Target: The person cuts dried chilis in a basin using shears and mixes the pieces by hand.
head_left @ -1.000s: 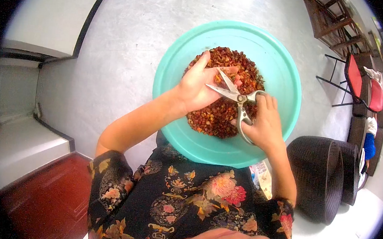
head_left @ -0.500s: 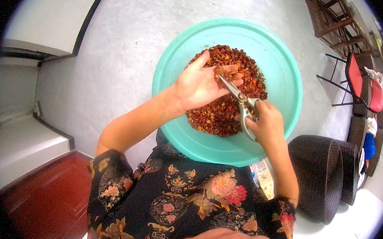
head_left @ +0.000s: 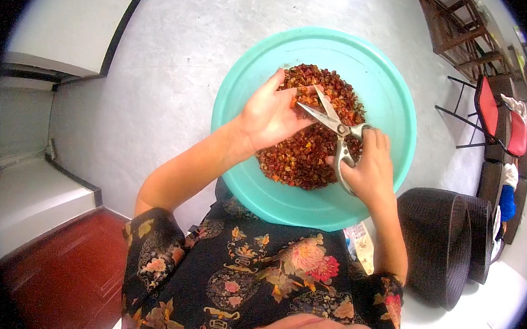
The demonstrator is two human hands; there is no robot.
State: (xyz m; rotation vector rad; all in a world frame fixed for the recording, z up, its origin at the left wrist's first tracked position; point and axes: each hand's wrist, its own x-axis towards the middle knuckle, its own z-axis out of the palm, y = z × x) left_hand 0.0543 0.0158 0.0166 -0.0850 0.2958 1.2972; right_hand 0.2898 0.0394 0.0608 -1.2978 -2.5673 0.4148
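R hand (head_left: pixel 372 167) curled round scissors (head_left: pixel 341 131), blades apart; L hand (head_left: pixel 273 114) palm up, fingers loosely spread w/ red bits (head_left: pixel 308 97), over tub (head_left: pixel 394 115).

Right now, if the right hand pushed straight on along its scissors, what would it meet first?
Probably the left hand: the scissors in the right hand point toward it, though how close the tips are in depth is unclear.

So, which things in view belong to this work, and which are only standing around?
In use:
- scissors, in the right hand
- basin
- red-brown pieces, in the basin and on the left hand

Apparently just around:
- red chair
- dark woven object
- blue cloth
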